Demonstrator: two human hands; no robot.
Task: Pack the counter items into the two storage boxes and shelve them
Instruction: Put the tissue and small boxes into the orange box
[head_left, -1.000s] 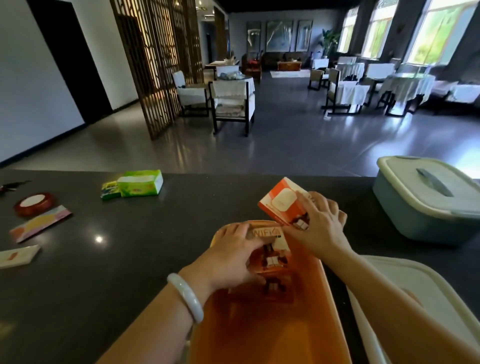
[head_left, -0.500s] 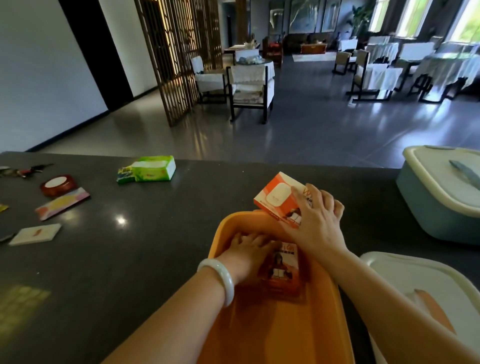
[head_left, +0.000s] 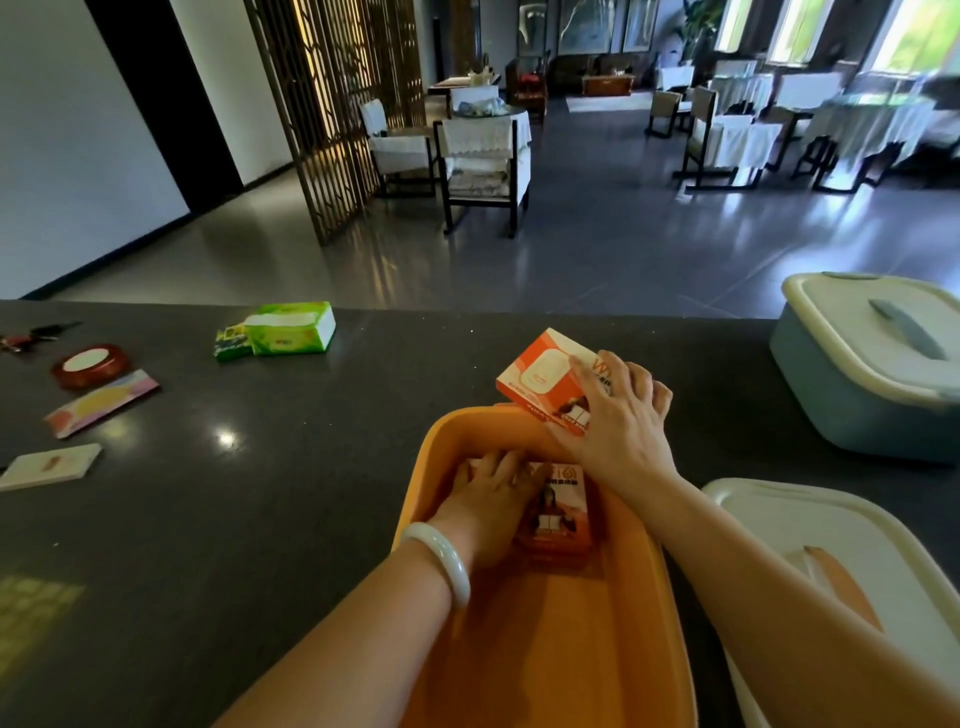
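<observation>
our left hand (head_left: 493, 493) is low inside the orange storage box (head_left: 431, 467) and rests on a small orange carton (head_left: 558, 512) that lies on the box floor; the fingers look bent over its left edge, so we think it is grasping the carton. our right hand (head_left: 618, 431) is grasping a second orange and white carton (head_left: 540, 376) just above the far rim of the box. to the right lies a white lid (head_left: 852, 525), and further back stands a blue storage box (head_left: 852, 410), closed. on the left of the dark bench (head_left: 234, 519) we see a green tissue pack (head_left: 288, 328), a red tape roll (head_left: 88, 364), a colourful card (head_left: 101, 402) and a white card (head_left: 52, 466).
</observation>
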